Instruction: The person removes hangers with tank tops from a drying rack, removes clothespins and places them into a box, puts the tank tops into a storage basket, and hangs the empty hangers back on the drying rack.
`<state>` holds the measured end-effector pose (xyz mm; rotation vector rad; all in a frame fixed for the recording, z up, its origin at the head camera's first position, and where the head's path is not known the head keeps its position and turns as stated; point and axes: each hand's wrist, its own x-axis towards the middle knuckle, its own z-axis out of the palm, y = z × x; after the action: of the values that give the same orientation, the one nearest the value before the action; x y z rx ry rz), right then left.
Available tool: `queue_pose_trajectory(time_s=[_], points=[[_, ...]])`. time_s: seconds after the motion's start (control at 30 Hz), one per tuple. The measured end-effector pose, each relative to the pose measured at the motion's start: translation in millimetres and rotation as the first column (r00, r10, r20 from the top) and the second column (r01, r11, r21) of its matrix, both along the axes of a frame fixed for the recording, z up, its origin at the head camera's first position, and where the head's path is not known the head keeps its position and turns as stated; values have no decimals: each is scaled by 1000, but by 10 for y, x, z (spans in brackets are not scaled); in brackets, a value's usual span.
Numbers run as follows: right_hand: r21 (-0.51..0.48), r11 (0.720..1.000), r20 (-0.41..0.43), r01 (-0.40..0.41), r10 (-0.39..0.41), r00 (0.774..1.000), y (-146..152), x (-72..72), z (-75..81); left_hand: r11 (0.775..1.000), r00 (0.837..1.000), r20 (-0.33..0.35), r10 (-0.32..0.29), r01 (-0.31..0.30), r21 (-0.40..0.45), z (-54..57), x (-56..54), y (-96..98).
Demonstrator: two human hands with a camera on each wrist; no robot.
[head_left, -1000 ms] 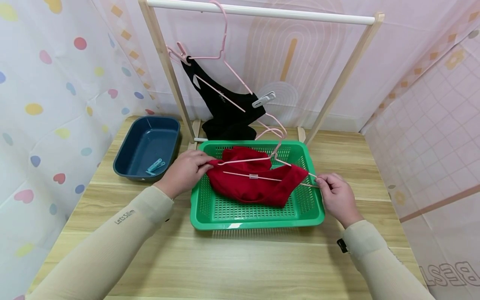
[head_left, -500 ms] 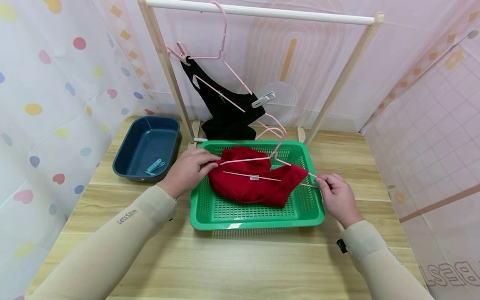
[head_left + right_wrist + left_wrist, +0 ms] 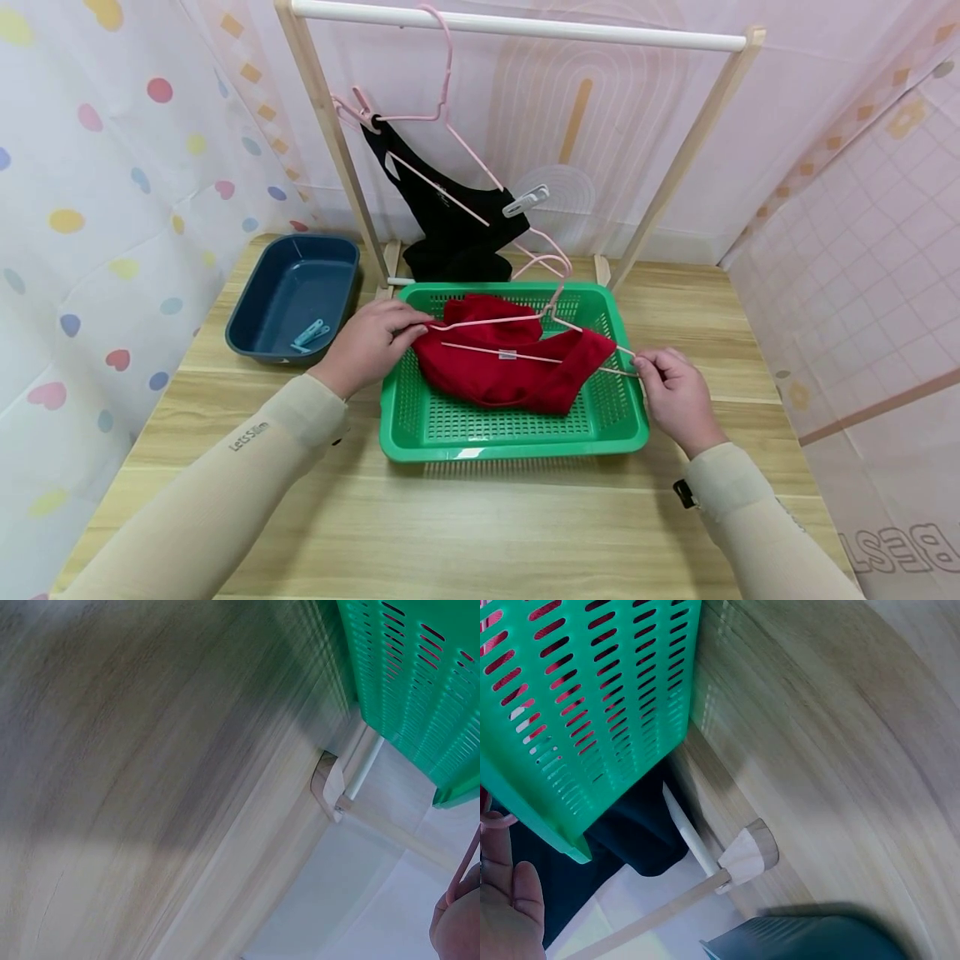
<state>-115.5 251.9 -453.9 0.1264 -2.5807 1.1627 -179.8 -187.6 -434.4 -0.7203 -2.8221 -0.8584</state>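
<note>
A red tank top with a small white label lies in the green basket, part of it bunched at the back. A pale pink hanger runs through its neck opening, the hook leaning toward the back. At the basket's left rim, my left hand pinches the top's left strap near the hanger's end. My right hand grips the hanger's right corner beyond the right strap. In the left wrist view the left hand shows at the edge; the right wrist view catches a bit of the right hand.
Behind the basket stands a wooden rack with a white rod. From it hangs a black tank top on a pink hanger, a grey-white clothespin on one strap. A dark blue bin at left holds blue clothespins.
The left hand moved slightly right along the hanger, then back left, drawing the red strap outward toward the hanger's end. The right hand stayed in place.
</note>
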Motion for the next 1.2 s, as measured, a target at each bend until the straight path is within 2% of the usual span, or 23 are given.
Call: queue_pose_trajectory(time_s=[0.27,0.73,1.0,1.2], points=[[-9,1000,6,8,-8,1000,28,11,-13,999,998,57,24,-22,-32,-18,-23,-47],[-9,1000,-2,14,-14,1000,47,24,-17,998,997,61,44,-41,-54,-46,-39,-96],[6,1000,-3,21,-21,1000,59,24,-11,997,999,29,42,-40,-63,-84,-62,-109],[-1,1000,-12,27,-27,1000,68,16,-14,994,993,66,98,-94,-52,-79,-54,-101]])
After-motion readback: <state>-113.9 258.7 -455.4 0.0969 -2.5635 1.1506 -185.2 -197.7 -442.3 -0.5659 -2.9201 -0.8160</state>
